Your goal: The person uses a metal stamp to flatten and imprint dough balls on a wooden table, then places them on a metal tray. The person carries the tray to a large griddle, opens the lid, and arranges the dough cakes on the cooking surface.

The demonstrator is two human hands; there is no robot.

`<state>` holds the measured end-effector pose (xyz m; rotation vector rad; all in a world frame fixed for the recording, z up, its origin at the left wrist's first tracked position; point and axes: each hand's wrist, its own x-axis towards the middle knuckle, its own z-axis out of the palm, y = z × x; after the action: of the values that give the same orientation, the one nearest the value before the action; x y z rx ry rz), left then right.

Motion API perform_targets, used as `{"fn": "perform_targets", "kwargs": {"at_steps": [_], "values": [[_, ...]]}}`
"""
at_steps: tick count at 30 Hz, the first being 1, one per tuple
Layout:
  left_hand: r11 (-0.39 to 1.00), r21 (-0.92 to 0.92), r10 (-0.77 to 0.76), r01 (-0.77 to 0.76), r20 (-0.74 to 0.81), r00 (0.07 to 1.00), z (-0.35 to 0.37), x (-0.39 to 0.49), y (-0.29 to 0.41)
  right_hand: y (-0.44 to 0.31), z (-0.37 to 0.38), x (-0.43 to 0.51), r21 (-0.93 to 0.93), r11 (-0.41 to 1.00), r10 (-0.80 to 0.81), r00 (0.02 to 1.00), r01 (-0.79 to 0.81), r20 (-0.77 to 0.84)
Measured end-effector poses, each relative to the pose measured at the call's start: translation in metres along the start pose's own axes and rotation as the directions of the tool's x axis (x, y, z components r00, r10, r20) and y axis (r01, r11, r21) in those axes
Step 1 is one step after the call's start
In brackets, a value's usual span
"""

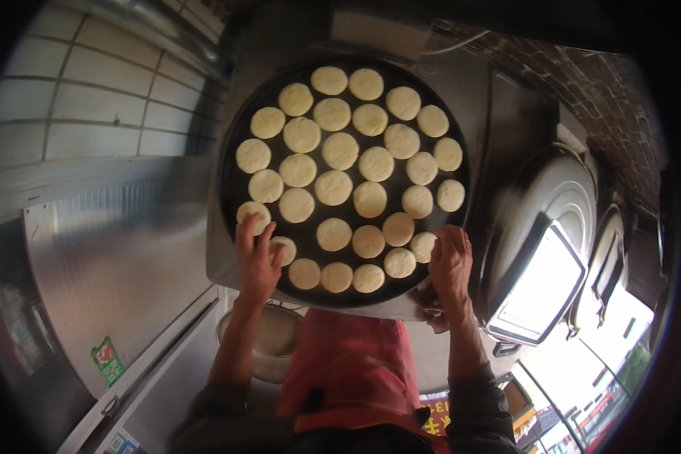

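Observation:
Many pale, flat dough rounds [333, 188] lie spaced out on a large round black griddle [394, 184]. My left hand [258, 261] reaches over the griddle's near left edge with its fingers apart. Its fingertips rest on one dough round [249, 211], while the thumb touches another round [284, 256] just below. At the near right edge, my right hand [453, 264] has curled fingers beside a dough round [423, 247]. Those fingertips are partly hidden, so a grip cannot be made out. Some rounds near the front look slightly browner.
The griddle sits in a metal counter [227, 264]. Large round metal lids [570, 181] stand at the right, with a bright rectangular panel [539, 289] before them. A metal basin [269, 335] is below the counter at left. Tiled wall [96, 96] and metal sheeting [130, 261] border the left.

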<state>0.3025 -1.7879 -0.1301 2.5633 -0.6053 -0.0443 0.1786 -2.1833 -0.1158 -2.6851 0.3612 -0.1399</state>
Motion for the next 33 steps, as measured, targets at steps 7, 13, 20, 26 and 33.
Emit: {"fn": "perform_targets", "kwargs": {"at_steps": [7,13,20,26,33], "values": [[0.999,-0.004,0.041,-0.040,0.072,0.997,-0.003,0.000,-0.005,0.012,0.011,0.013,0.136,0.991,0.017,0.999,-0.012,-0.036],[0.995,-0.044,0.087,-0.085,0.040,0.995,-0.010,0.049,-0.014,0.034,0.012,0.059,-0.037,0.997,-0.064,0.993,0.060,-0.096],[0.986,0.025,0.166,-0.168,0.061,0.984,-0.018,0.082,-0.005,0.027,0.021,0.020,0.035,0.999,0.005,0.999,-0.004,-0.043],[0.987,0.115,0.121,-0.115,-0.049,0.991,-0.016,0.077,-0.022,0.034,0.008,0.064,0.001,0.997,0.078,0.991,-0.079,-0.106],[0.997,0.068,-0.016,0.022,-0.092,0.996,-0.005,0.088,-0.026,0.049,0.012,0.141,-0.030,0.966,-0.259,0.959,0.257,-0.114]]}}
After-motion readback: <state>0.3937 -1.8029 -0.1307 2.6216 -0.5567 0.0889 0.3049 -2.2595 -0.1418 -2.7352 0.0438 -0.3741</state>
